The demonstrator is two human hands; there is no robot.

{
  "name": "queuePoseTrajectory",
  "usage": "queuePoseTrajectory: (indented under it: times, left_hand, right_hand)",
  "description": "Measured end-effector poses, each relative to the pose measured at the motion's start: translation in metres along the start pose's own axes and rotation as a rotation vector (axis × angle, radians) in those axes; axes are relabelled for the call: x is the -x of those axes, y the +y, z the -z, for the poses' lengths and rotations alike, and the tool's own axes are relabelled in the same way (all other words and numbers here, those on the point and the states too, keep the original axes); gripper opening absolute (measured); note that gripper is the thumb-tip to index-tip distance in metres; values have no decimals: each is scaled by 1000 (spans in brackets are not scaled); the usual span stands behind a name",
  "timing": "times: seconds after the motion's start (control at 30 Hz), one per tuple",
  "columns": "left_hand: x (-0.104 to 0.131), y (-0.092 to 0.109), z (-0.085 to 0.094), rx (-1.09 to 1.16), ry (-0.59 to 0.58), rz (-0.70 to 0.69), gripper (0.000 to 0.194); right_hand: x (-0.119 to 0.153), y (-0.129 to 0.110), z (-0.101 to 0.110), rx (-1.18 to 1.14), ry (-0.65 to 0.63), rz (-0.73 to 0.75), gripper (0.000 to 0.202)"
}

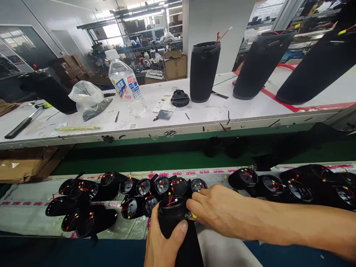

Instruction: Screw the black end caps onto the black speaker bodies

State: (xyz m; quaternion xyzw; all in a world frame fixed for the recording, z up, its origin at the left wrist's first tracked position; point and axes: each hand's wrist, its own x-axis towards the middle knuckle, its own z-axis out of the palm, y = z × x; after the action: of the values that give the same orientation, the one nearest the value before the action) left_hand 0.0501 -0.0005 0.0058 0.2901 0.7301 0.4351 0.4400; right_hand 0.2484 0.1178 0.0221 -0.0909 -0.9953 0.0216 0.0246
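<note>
A: Although the rim hides part of the contact, the holding is clear: left hand [164,239] wrapped round the black cylinder [191,243], thumb across its near face. Location: 6 o'clock in the view, open end up, tilted.

B: And the right hand [215,207]?

A: At 3 o'clock on that rim. Fingers curled in, apparently closed on a small yellow piece [194,215]; fingertips partly hidden, so exact pinch cannot be told.

B: Notes on good technique?

A: Left grip firm, just below the rim, so the right hand's push meets a body that cannot twist. Thumb better low, clear of the right fingertips.

B: Main risk, in your judgement?

A: Red wires [170,196] standing out of the opening. They could snag; bias them toward 10 o'clock, away from the working fingers. Small, even pressure beats one hard pull.

B: Surroundings?

A: Similar cylinders [162,184] close by at 11 o'clock of the rim, on a printed sheet [132,229]. Elbow room worth minding there.
</note>
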Motion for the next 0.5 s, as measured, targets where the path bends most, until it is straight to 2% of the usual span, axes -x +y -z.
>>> queuePoseTrajectory:
  times: [0.13,0.37,0.5]
  left_hand:
    - [2,2,-2,-86,66,2,75]
    - [7,6,-7,-183,124,-23,74]
    - [3,5,-9,-261,122,-14,79]
  right_hand:
    - [3,-3,-2,42,-26,7,16]
    - [-5,-4,22,34,-74,-2,17]
    - [-9,2,15,-44,-125,-14,14]
